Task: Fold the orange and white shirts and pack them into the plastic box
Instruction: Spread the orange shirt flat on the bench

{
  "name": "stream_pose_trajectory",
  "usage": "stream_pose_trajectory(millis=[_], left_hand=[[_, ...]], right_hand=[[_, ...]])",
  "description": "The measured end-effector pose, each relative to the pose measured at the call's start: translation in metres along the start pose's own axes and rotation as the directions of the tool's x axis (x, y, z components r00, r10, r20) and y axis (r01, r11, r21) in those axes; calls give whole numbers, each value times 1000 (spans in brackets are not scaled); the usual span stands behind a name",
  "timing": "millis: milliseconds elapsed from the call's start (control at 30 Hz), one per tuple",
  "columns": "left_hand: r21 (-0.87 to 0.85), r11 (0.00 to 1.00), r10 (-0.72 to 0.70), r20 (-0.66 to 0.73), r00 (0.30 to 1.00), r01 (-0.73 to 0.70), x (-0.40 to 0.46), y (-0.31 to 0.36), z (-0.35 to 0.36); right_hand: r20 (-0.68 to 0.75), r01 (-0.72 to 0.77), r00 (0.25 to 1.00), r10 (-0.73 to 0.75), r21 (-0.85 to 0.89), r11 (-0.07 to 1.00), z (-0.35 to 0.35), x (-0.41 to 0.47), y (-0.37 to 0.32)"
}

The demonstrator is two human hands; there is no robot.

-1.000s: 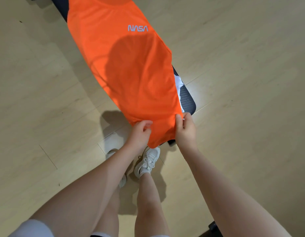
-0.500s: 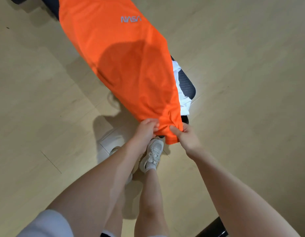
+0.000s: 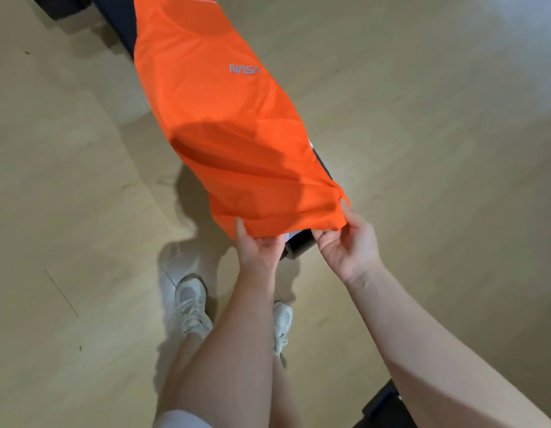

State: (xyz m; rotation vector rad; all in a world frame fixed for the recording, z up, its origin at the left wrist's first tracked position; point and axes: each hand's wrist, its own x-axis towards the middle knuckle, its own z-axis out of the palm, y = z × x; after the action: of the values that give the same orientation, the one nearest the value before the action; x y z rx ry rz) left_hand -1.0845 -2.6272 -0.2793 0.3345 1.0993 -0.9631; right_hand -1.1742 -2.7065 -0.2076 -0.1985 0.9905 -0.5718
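The orange shirt point(image 3: 224, 125) with a NASA print lies lengthwise along a narrow dark bench point(image 3: 302, 247), folded into a long strip. My left hand point(image 3: 258, 245) pinches the near left corner of its hem, palm up. My right hand point(image 3: 348, 239) pinches the near right corner and lifts that edge slightly. A sliver of the white shirt point(image 3: 311, 145) peeks out under the orange one at the right side. The plastic box is out of view.
Pale wooden floor point(image 3: 422, 149) surrounds the bench. My white sneakers point(image 3: 190, 304) stand just below the bench's near end. A dark object point(image 3: 388, 409) sits at the bottom right edge, and another dark base point(image 3: 61, 7) at the top left.
Both hands turned palm up under the hem and moved apart to the near corners, lifting the edge. The view shifted so the shirt sits further right.
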Motion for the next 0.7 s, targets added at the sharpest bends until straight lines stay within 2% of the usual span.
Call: stream_pose_trajectory(millis=[167,300,367,500,600,700], left_hand=[[-69,957,282,-21,959,-283,4,28,-19],[-10,887,460,-56,886,-461,-10,59,-16],[54,878,479,-86,874,-476,-12,76,-16],[312,834,514,-138,847,-455,-20,85,-14],[383,800,549,-160,820,-461,-39,77,-3],[433,742,619,-147,771,-513,-64,67,1]], right_hand=[[-77,1,997,6,83,997,-21,12,-11],[-162,62,986,-44,109,992,-30,17,-28],[-210,77,976,-58,87,993,-35,18,-35],[-249,72,966,-62,32,997,-42,16,-47],[-305,71,949,-73,-18,997,-45,14,-63],[-429,-33,901,-67,-221,975,-46,4,-77]])
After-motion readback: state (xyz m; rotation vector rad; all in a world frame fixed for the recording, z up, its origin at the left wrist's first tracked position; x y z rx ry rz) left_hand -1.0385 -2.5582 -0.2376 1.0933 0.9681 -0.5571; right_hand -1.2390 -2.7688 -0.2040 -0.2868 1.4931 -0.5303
